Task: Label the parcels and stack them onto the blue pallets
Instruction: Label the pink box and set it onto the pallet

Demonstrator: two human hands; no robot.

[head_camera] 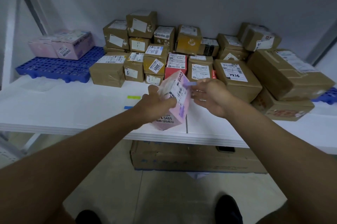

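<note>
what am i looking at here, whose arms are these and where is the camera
There is one picture, taken by a camera worn on a person's head and looking down, so the arms are their own. The left hand grips a pink parcel over a white table. The right hand pinches a small purple label at the parcel's top. Behind stand many brown parcels. On the left, a blue pallet already carries pink boxes.

A single wide-angle head-worn camera looked forward and down from above the white table (54,107), close to its near edge, facing the wall behind it; the floor showed beneath it.
</note>
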